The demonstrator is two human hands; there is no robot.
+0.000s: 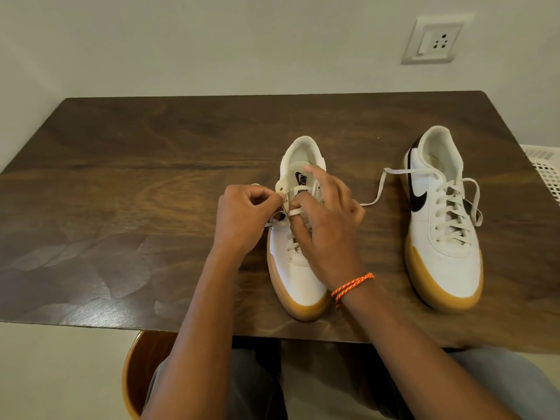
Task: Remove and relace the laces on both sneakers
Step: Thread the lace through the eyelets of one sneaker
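Observation:
Two white sneakers with gum soles stand on the dark wooden table, toes toward me. Over the near sneaker at the middle, my left hand pinches a cream lace at the shoe's left upper eyelets. My right hand covers the tongue and lacing, its thumb and fingers curled on the same lace. The second sneaker stands to the right, fully laced, with loose lace ends trailing left and a loop on its right side. Neither hand touches it.
A white perforated basket pokes in at the table's right edge. A wall socket sits on the wall behind. A round wooden stool shows below the table's front edge, beside my knees.

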